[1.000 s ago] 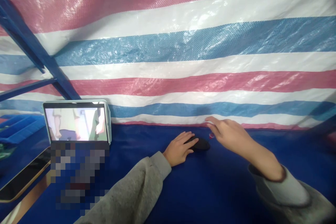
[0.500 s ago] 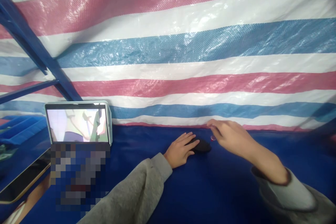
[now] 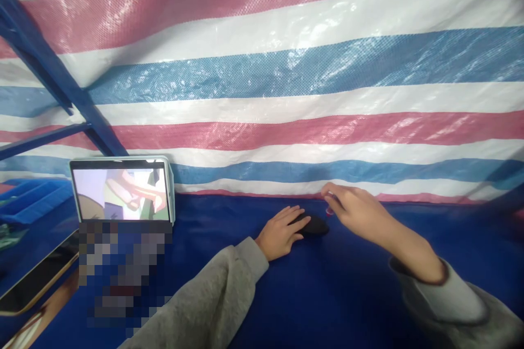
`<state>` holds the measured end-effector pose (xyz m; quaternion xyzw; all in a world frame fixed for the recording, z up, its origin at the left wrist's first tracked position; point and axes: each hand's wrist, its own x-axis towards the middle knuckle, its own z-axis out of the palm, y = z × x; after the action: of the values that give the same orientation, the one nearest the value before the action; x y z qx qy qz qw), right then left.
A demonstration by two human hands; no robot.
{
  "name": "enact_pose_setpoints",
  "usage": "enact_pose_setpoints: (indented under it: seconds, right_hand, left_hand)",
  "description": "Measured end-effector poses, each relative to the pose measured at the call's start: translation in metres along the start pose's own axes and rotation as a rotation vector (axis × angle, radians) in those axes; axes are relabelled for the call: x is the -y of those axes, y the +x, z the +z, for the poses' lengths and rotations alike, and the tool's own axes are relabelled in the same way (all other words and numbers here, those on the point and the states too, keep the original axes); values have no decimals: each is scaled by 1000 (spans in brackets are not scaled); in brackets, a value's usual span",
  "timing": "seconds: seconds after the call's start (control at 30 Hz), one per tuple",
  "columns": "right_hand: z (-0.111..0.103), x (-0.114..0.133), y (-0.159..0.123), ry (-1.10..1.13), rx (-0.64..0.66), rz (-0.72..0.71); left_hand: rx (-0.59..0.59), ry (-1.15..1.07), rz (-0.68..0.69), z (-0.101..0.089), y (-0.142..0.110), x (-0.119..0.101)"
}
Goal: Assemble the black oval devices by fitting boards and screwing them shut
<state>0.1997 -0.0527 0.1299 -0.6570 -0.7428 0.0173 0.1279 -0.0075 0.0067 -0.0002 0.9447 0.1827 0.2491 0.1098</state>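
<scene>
My left hand [image 3: 282, 234] rests on a black, rounded computer mouse [image 3: 314, 224] lying on the blue tabletop. Its fingers reach across the end of the mouse and the thumb bends along the near side, gripping it. Just to the right and a little higher, my right hand [image 3: 354, 207] is closed in a pinch. From its fingertips hangs a small, partly clear thing with a pinkish-red part [image 3: 329, 211], too small to name. That thing is close to the mouse's right end; whether they touch I cannot tell.
At the left a tablet [image 3: 121, 188] in a pale case stands upright, playing a cartoon. In front of it is a pixelated patch. A phone [image 3: 39, 275] lies over another person's arm [image 3: 57, 302]. Blue trays [image 3: 39, 202], a blue frame [image 3: 61, 82] and striped sheeting [image 3: 286, 76] stand beyond.
The small pinkish-red thing at my right fingertips has shifted slightly left and up, with that hand turning a little. My left hand and the mouse stay put. The tablet picture has changed.
</scene>
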Motion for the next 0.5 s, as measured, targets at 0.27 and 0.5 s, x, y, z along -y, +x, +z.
enact_pose_setpoints:
  seconds: [0.27, 0.5]
  right_hand:
    - [1, 2, 0, -72, -8, 58]
    - [2, 1, 1, -34, -20, 9]
  left_hand:
    - [-12, -4, 1, -2, 0, -1]
    - [-9, 7, 0, -1, 0, -1]
